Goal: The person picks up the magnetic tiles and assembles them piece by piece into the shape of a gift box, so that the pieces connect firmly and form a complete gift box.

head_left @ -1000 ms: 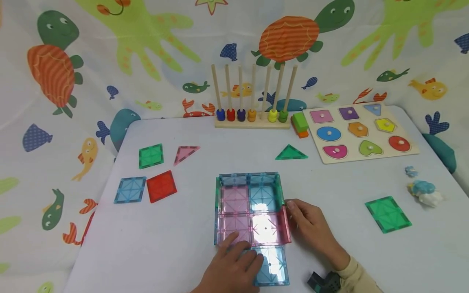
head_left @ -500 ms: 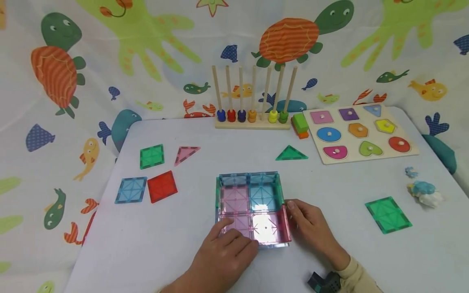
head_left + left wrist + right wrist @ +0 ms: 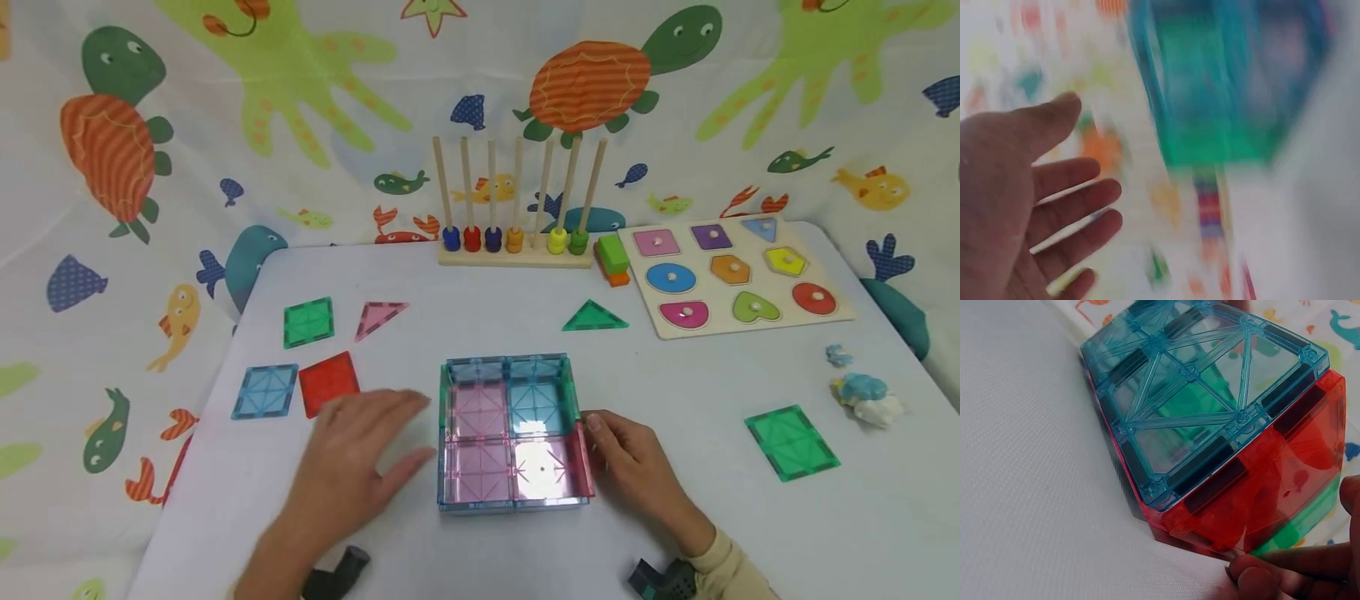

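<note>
A square box (image 3: 477, 505) of see-through magnetic tiles stands on the table in the head view. Its floor has pink and blue tiles, and its walls are blue, green and red. My right hand (image 3: 637, 467) rests against the outside of the red wall tile (image 3: 1272, 481), fingertips at its lower edge in the right wrist view. Left of the box, my left hand (image 3: 352, 467) is held apart with its fingers extended, holding nothing. Partly hidden behind that hand lies a red square tile (image 3: 328, 382). The left wrist view shows the box blurred.
Loose tiles lie around: a blue square (image 3: 265, 392), a green square (image 3: 308, 322), a pink triangle (image 3: 378, 317), a green triangle (image 3: 594, 317) and another green square (image 3: 792, 443). Farther back stand a peg rack (image 3: 517, 257), stacked blocks (image 3: 613, 254) and a shape puzzle (image 3: 697, 325).
The blue tile that lay flat in front of the box has been raised upright as a front wall. My left hand has let go and moved left; the right hand stays put.
</note>
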A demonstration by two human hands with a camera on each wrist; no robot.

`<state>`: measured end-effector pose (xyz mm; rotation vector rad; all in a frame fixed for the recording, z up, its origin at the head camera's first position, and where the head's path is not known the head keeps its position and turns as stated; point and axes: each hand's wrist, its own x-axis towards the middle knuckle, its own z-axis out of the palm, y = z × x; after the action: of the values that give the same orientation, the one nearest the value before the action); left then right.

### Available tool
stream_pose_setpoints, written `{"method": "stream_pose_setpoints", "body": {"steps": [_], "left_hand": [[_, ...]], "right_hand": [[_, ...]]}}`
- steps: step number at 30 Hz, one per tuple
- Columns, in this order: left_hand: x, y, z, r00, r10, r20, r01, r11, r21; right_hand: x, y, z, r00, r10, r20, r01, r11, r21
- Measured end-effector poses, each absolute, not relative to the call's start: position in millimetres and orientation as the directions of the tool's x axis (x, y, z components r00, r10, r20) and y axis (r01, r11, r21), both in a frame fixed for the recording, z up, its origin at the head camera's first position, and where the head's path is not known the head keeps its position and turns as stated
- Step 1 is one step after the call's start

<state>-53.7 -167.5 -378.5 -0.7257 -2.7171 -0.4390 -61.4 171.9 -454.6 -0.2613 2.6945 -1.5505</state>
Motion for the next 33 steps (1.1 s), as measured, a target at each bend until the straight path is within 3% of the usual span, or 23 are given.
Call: {"method": "stream_pose_setpoints", "body": {"steps": [4,8,10,21,26,33], "left_hand": [[-89,-226,-400,-0.951,0.249,0.184,0.284,0.937,0.202],[-101,-258,-427,-0.985,0.165,0.047,0.171,0.966,0.193],[-101,-263,-433,-0.986,0.157,0.053,0.164,0.968,0.191],[-100,-250,-417,-0.980,0.170,0.107,0.185,0.971,0.149],[-99,-226,-391,-0.956,0.236,0.173,0.262,0.953,0.150],[-104,-168,-346,-0.817,0.492,0.300,0.532,0.844,0.065]], "right_hand": [[-60,174,-454,-0.989,-0.137,0.055,-0.118,0.511,-0.852],[-61,175,-454,-0.987,-0.150,0.059,-0.128,0.503,-0.855],[-62,176,-454,-0.985,-0.160,0.071,-0.143,0.502,-0.853],[-64,174,-453,-0.982,-0.168,0.091,-0.164,0.495,-0.853],[-65,173,-453,-0.981,-0.170,0.098,-0.170,0.493,-0.853],[-64,171,-457,-0.980,-0.179,0.091,-0.168,0.480,-0.861]]}}
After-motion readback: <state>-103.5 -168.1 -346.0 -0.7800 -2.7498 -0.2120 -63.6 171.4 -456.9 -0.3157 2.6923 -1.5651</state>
